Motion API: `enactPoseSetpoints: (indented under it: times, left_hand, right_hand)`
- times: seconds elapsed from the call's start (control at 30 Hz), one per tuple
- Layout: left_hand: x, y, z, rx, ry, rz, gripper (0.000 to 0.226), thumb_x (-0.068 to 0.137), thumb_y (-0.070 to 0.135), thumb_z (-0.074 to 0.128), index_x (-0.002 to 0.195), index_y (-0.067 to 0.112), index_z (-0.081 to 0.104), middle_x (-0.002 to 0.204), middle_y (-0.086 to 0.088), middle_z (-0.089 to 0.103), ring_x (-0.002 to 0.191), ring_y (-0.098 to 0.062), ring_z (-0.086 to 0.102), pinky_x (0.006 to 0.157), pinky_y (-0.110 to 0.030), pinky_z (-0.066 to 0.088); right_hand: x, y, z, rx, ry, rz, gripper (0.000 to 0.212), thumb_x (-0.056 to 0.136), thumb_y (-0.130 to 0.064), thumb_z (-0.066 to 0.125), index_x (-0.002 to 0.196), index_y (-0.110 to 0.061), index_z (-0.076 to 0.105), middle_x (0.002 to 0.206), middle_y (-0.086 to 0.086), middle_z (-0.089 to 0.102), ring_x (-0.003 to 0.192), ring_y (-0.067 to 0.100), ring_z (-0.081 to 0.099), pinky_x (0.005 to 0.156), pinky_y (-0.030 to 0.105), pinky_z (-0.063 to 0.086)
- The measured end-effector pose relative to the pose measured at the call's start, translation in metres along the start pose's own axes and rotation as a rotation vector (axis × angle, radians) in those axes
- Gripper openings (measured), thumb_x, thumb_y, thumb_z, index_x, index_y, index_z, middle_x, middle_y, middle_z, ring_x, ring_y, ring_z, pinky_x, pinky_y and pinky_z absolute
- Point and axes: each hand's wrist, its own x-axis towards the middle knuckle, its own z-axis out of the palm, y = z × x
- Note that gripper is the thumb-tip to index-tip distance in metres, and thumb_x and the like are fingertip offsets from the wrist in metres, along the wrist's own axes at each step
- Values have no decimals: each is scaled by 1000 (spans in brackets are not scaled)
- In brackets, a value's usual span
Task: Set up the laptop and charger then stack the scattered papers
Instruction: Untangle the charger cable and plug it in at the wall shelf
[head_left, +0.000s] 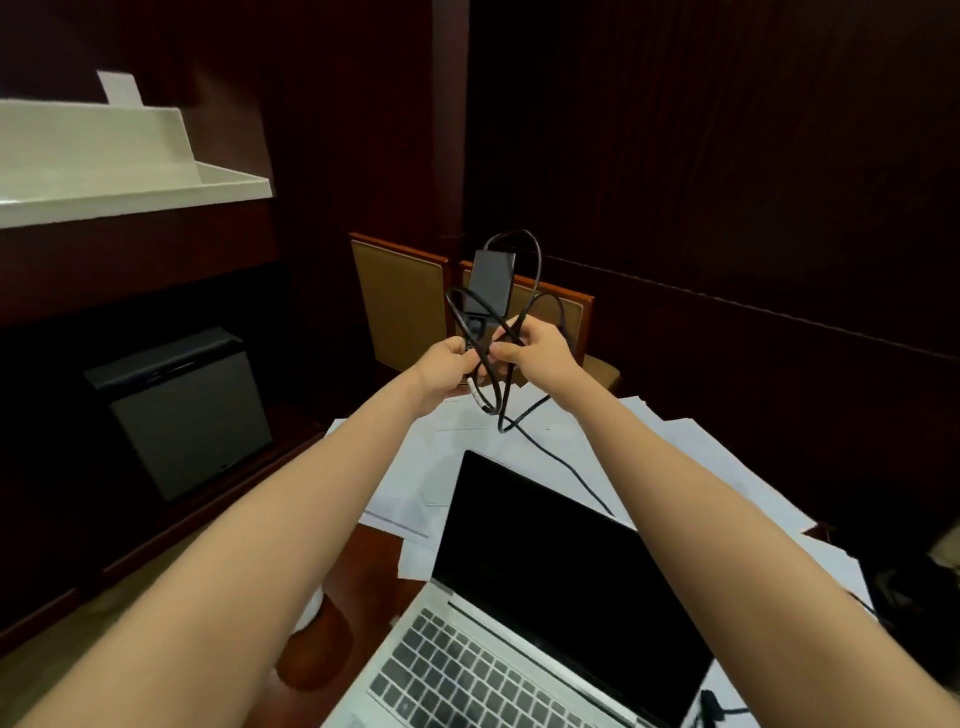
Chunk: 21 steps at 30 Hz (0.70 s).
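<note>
Both hands are raised above the far end of the table (379, 561). The left hand (444, 366) is closed, its fingers curled round strands of the black cable (576, 475). The right hand (535, 356) is likewise closed, with the cable pinched between thumb and curled fingers. The charger brick (491, 283) is seen upright in the air just above the two hands, with loops of cable around it; whether a finger touches the brick cannot be told. One strand hangs down onto the scattered papers (415, 467) and runs behind the laptop (545, 561). The laptop is open, screen dark, resting on the papers nearest the person. Two chairs (400, 301) are noted beyond the table.
</note>
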Motion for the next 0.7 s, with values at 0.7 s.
enactPoseSetpoints:
  times: [0.7]
  left_hand:
    - [34, -26, -79, -249, 0, -7, 17, 101, 11, 35, 95, 14, 50, 96, -1, 62, 97, -17, 57, 92, -35, 40]
  right_hand:
    - [46, -28, 92, 34, 57, -25, 13, 90, -2, 55, 102, -6, 58, 96, 9, 61, 99, 30, 63, 90, 42, 53]
